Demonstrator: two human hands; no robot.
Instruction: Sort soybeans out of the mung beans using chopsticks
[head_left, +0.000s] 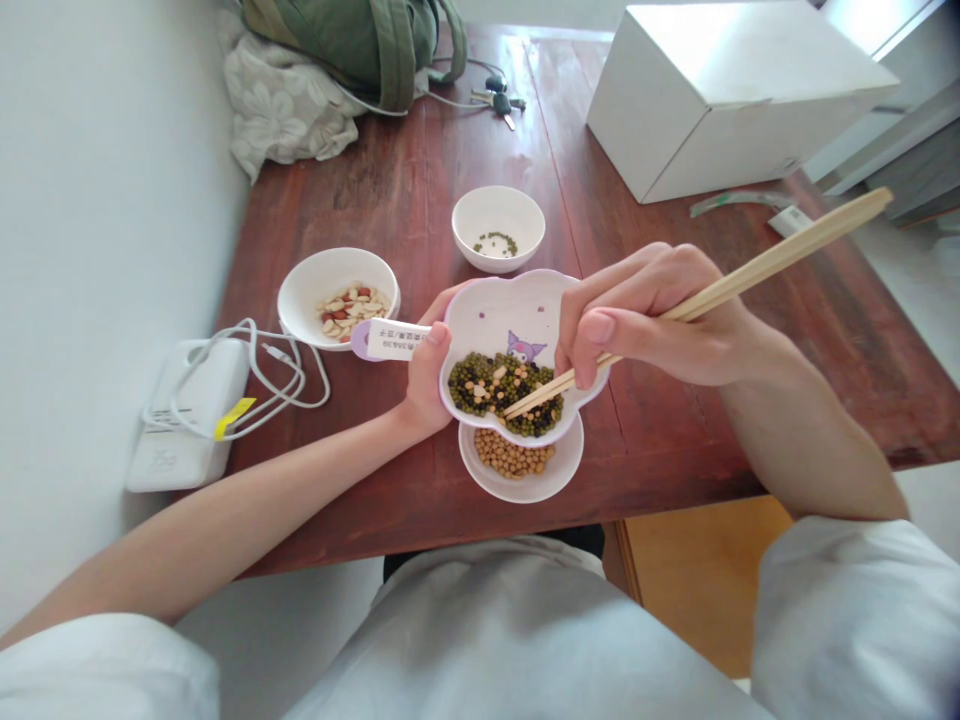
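My left hand (426, 375) grips the rim of a flower-shaped purple-edged bowl (510, 315), lifted above the table and filled with mixed green and yellow beans (499, 390). My right hand (652, 310) is closed round a pair of wooden chopsticks (757, 268), whose tips rest in the beans. Directly under the lifted bowl stands a white bowl of yellow soybeans (517, 462). A white bowl with a few green beans (499, 228) sits behind. To the left is a white bowl of peanuts (337, 295).
The table (420, 190) is dark red wood. A large white box (720, 90) is at the back right, a green bag (352, 40) and floral cloth (281, 100) at the back left, with keys (499, 100). A white device with coiled cable (195, 405) lies off the left edge.
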